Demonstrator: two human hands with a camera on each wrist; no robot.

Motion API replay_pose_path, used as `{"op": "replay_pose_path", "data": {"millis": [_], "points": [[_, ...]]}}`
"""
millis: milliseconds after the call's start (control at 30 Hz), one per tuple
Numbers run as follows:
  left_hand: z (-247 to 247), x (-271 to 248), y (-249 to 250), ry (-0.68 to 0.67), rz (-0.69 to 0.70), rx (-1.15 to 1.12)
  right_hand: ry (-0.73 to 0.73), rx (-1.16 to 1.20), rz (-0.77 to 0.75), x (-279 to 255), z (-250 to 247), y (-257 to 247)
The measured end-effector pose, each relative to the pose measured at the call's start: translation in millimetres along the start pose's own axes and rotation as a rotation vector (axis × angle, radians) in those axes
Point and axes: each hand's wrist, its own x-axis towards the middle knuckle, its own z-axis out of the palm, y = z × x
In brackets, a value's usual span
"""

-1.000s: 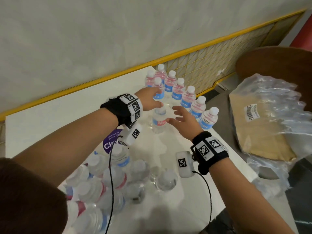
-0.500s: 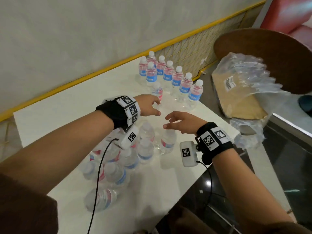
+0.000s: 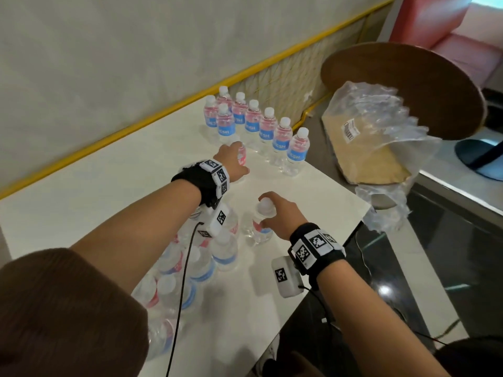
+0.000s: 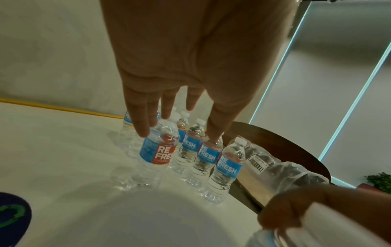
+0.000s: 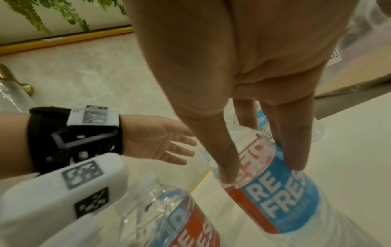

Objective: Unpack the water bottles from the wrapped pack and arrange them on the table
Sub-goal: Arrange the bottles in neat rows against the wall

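On the white table (image 3: 109, 191) several small water bottles (image 3: 253, 123) with blue and red labels stand in rows at the far right corner. One more bottle (image 3: 241, 155) (image 4: 157, 150) stands just in front of them. My left hand (image 3: 231, 164) (image 4: 180, 127) hovers at that bottle's top with its fingers straight and spread, gripping nothing. My right hand (image 3: 277, 213) (image 5: 260, 167) grips the shoulder of an upright bottle (image 3: 262, 227) (image 5: 275, 192) between thumb and fingers, at the edge of the near cluster of bottles (image 3: 190, 268).
The empty plastic wrap with its cardboard tray (image 3: 375, 137) lies on a round brown table (image 3: 422, 85) to the right. A yellow-edged wall (image 3: 136, 129) borders the table's far side. The table's right edge (image 3: 340, 186) drops to a dark floor.
My right hand came back from the far rows to the near cluster and took hold of a bottle. My left hand let go of the bottle set by the rows.
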Motion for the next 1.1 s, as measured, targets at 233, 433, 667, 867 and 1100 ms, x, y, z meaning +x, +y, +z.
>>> {"op": "replay_pose_path", "data": {"millis": [233,433,667,867,1100], "points": [[-13.5,39.0,-9.8,0.034,-0.074,-0.097,0.060,0.026,-0.005,48.0,-24.2,6.1],[-16.0,71.0,-10.1,0.032,-0.068,-0.096,0.065,0.004,-0.070,103.3,-36.8,11.8],[-15.5,104.6,-13.8,-0.109,-0.036,0.021,0.040,0.080,-0.130,150.0,-49.6,16.7],[-11.0,122.7,-11.8,0.090,-0.054,-0.114,0.117,0.131,-0.050,172.0,-43.7,13.9],[2.9,129.0,-17.5,-0.037,-0.037,-0.209,0.066,0.271,-0.114,188.2,-48.1,20.5]]}}
